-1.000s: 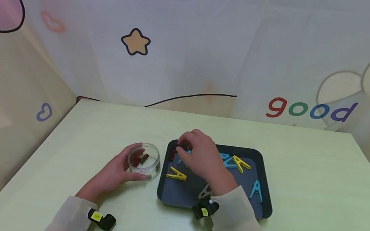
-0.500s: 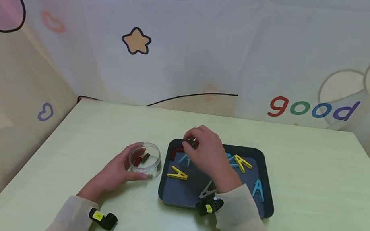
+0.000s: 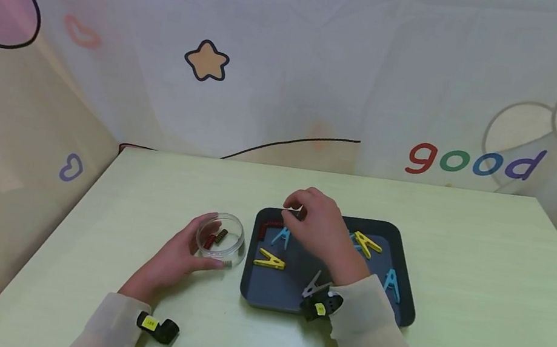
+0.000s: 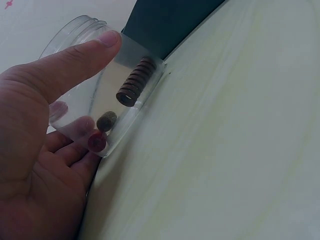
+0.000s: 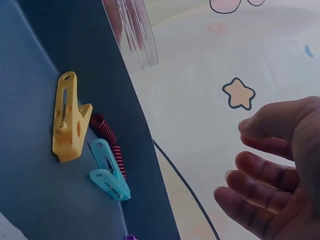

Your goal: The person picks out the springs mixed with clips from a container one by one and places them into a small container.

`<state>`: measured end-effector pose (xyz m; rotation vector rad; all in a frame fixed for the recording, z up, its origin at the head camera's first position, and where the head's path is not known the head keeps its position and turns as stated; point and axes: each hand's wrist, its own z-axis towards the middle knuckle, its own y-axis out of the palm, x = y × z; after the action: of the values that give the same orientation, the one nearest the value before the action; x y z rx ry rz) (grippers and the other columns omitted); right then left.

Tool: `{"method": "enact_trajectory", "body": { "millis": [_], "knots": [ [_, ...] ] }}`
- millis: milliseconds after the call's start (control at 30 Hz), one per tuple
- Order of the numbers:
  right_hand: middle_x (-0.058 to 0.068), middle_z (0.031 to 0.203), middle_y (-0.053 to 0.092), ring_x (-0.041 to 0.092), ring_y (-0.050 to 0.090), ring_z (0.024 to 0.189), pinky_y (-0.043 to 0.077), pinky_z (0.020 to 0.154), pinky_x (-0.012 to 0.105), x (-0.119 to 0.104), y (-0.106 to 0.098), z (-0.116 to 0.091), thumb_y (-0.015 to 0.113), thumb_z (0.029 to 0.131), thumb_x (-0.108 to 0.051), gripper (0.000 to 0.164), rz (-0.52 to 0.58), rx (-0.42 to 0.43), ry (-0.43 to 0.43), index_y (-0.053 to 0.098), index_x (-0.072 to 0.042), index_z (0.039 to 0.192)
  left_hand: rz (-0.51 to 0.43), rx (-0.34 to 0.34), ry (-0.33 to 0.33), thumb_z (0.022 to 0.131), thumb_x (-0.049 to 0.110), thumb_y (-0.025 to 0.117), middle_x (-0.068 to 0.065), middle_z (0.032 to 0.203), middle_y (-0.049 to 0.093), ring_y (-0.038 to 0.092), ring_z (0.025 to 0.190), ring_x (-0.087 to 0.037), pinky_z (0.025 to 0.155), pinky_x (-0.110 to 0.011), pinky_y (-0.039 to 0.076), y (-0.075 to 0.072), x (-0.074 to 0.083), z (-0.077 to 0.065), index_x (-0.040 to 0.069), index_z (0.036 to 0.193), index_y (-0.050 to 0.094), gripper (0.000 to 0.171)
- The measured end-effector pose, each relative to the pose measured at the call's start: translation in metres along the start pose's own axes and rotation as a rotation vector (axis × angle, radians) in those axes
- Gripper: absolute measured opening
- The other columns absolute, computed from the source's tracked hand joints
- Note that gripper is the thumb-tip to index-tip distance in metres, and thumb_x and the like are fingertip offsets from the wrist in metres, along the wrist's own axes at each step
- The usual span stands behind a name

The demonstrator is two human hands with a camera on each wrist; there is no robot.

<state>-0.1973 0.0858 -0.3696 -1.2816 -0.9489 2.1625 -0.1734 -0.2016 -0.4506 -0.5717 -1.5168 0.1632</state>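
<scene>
**Operator:** Which step is in hand?

**Instructor:** Apparently, collecting springs. The jar is near the left side of the tray and contains several springs. Two red springs lie at the far left corner of the tray, just beside a blue clip.

**Operator:** What does the next move call for?

**Instructor:** In my judgement: lower the right hand to that corner, pinch one red spring clear of the blue clip, and hold the jar steady.

**Operator:** State the condition of each hand.

**Instructor:** The left hand grasps the jar wall between thumb and fingers. The right hand is above the tray's far edge, fingers loosely bent. The right wrist view shows nothing held; the head view leaves the space under the palm dark, so a small hidden item cannot be fully excluded.
</scene>
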Motion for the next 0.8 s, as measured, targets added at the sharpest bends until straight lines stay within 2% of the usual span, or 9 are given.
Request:
{"method": "enact_trajectory", "body": {
  "millis": [233,400,600,800],
  "knots": [
    [0.006,0.101,0.064,0.023,0.061,0.088,0.053,0.076,0.036,0.006,-0.001,0.002,0.063,0.091,-0.021,0.015,-0.003,-0.039,0.031,0.068,-0.012,0.103,0.013,0.0,-0.004,0.073,0.032,0.085,-0.001,0.152,0.04,0.033,0.145,-0.022,0.12,-0.048,0.023,0.001,0.003,0.001,0.032,0.148,0.027,0.095],
    [0.005,0.101,0.064,0.021,0.06,0.089,0.054,0.077,0.035,0.009,-0.001,0.003,0.065,0.091,-0.024,0.017,-0.004,-0.076,0.067,0.068,-0.013,0.104,0.011,0.004,-0.016,0.074,0.027,0.085,-0.003,0.153,0.04,0.033,0.145,-0.023,0.12,-0.049,0.022,0.001,0.001,0.0,0.029,0.149,0.026,0.095],
    [0.003,0.099,0.066,0.018,0.06,0.088,0.055,0.078,0.034,0.014,-0.001,0.002,0.066,0.091,-0.026,0.018,-0.006,-0.131,0.1,0.068,-0.014,0.104,0.015,0.001,0.012,0.071,0.033,0.086,-0.002,0.152,0.041,0.033,0.145,-0.021,0.12,-0.048,0.022,0.002,-0.005,-0.002,0.031,0.148,0.027,0.097],
    [0.001,0.099,0.069,0.017,0.061,0.087,0.054,0.079,0.034,0.019,-0.008,0.003,0.065,0.092,-0.028,0.02,0.012,-0.192,0.125,0.066,-0.015,0.107,0.023,-0.001,0.019,0.072,0.035,0.085,-0.001,0.152,0.041,0.034,0.145,-0.023,0.12,-0.05,0.023,0.001,-0.005,0.002,0.032,0.149,0.026,0.098]
  ]
}}
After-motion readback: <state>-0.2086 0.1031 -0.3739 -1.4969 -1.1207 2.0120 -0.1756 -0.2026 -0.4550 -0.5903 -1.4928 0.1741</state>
